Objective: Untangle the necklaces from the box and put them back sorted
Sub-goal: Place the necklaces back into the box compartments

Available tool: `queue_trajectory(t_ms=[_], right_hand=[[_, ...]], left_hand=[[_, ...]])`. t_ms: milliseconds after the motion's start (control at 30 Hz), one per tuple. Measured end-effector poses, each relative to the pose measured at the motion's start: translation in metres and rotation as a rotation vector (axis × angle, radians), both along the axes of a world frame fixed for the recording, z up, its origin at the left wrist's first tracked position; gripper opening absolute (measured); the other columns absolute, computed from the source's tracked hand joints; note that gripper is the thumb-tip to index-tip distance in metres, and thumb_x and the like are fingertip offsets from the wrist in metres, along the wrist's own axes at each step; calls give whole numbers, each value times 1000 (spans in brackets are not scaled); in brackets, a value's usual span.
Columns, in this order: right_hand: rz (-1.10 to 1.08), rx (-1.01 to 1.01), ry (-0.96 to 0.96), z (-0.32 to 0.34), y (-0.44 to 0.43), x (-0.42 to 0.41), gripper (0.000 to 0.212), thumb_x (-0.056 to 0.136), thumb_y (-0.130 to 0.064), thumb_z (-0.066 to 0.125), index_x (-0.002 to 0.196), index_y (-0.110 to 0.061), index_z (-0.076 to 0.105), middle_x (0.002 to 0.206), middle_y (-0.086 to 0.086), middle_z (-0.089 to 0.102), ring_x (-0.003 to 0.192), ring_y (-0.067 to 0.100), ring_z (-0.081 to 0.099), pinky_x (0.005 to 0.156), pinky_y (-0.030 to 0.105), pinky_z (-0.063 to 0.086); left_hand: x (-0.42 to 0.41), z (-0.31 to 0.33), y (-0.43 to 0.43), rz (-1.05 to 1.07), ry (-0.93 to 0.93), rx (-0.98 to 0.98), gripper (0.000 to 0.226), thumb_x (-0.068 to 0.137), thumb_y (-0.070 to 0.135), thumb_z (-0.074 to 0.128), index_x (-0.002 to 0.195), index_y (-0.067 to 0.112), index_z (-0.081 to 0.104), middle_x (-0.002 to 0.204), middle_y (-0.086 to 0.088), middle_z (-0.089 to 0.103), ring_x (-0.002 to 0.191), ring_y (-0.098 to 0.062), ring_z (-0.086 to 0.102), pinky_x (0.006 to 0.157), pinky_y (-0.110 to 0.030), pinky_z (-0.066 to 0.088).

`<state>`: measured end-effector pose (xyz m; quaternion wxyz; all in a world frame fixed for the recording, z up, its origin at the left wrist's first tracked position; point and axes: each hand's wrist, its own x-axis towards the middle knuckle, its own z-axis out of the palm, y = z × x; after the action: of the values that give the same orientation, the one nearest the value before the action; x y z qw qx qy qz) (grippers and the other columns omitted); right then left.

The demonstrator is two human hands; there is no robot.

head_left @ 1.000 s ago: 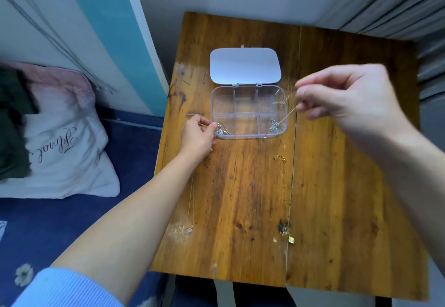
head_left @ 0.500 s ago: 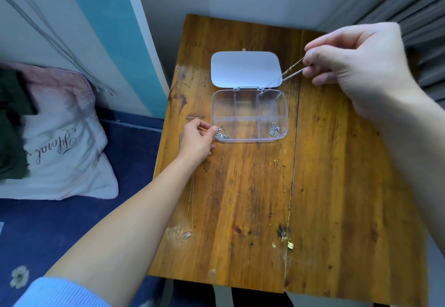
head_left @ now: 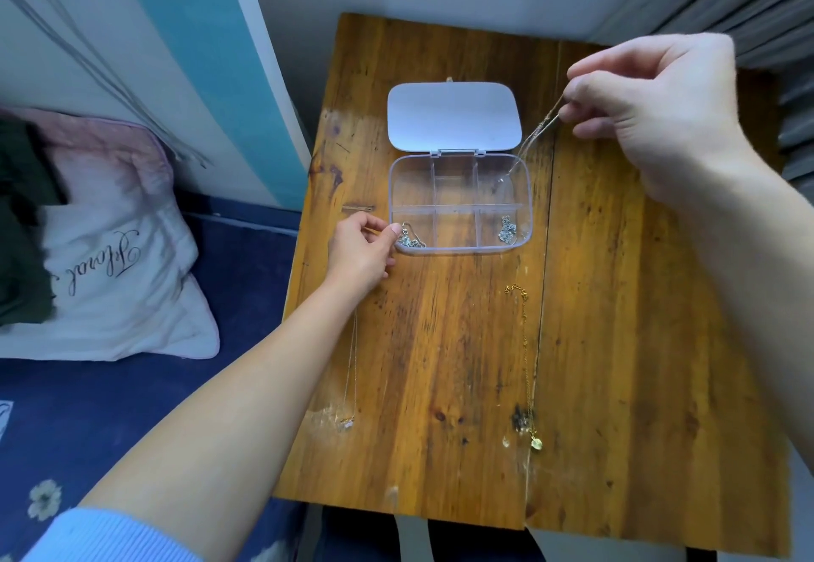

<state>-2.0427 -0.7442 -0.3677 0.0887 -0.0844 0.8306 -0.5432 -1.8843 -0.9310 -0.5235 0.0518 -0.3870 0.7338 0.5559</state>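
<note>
Our pillow (head_left: 110, 262) bears cursive script we cannot read. Our right hand (head_left: 652, 116) pinches a thin chain (head_left: 535, 134) above the clear box (head_left: 460, 204) near the desk's (head_left: 616, 341) far edge; our left hand (head_left: 359, 253) pinches the box's near-left corner.

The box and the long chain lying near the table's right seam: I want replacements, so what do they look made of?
The box looks like clear, glossy hard plastic: the wood shows through its walls and dividers, and its lid is frosted white. The chain looks like gold-toned metal, fine links with a small leaf-like pendant; plated or solid, I cannot tell.
</note>
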Motion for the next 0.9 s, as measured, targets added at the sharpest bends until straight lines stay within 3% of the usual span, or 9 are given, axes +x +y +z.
queue_trajectory(t_ms=[200,367,500,600,733,833,900], right_hand=[[19,233,-87,-44,-4,2,8,83,-5,68,85,-11,73,77,12,71,67,16,72,60,25,58],[84,447,-197,-88,-8,9,15,85,0,66,95,-9,73,95,11,69,83,23,69,74,35,61],[81,508,-94,-101,-1,24,18,88,-9,66,103,-13,73,98,6,70,87,20,66,78,35,58],[120,564,-15,-106,7,50,16,85,-20,67,99,-20,74,94,0,72,85,16,64,79,36,55],[278,631,-25,-122,8,86,15,83,-25,68,97,-24,73,101,2,69,91,23,64,81,35,49],[281,632,-29,-130,6,91,11,83,-27,68,94,-26,71,105,3,63,93,25,61,80,35,47],[261,643,-20,-132,3,88,8,83,-27,68,91,-27,70,102,3,64,94,26,61,78,33,43]], left_hand=[[0,4,1,-1,-4,-15,12,92,26,63,95,15,59,86,-15,70,68,-20,69,54,-30,57],[-1,9,4,-7,-8,-99,15,90,29,66,90,14,63,82,-11,71,74,-25,71,73,-46,61],[20,14,-5,8,-34,-180,24,83,39,72,84,15,66,80,-6,69,79,-27,69,75,-49,59],[56,10,-16,-1,-183,-248,29,77,43,77,80,16,66,81,-4,69,79,-28,68,76,-47,58],[99,2,-11,-181,-453,-333,36,70,51,80,70,21,61,76,2,66,78,-23,63,68,-37,53],[106,-3,-4,-248,-511,-379,32,73,45,80,66,19,62,71,3,65,75,-21,62,59,-32,46],[100,-6,-2,-274,-535,-362,23,80,34,76,70,17,66,75,-1,69,76,-23,65,63,-34,51]])
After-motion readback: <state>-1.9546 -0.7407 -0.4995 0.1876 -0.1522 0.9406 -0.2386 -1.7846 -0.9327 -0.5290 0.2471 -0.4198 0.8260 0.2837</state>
